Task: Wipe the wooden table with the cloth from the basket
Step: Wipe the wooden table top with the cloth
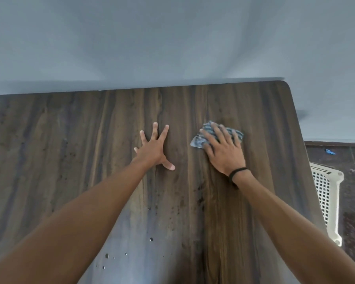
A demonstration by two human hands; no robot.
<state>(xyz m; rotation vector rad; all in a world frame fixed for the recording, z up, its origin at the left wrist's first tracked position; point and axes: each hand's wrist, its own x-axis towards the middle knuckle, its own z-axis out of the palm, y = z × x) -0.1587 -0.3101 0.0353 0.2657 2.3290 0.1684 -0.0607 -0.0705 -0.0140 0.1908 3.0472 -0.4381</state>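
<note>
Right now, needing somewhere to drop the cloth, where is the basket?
In the head view, the white basket sits low beside the right edge of the wooden table, right of the right hand.

Home rm, wood table [70,140], plastic basket [326,191], plain wall [152,37]

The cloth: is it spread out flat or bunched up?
Bunched up: the cloth shows rumpled folds under the right hand pressing it on the table.

Cloth [217,134] on table [70,140] under right hand [223,152], basket [326,193] beyond table's right edge
</note>
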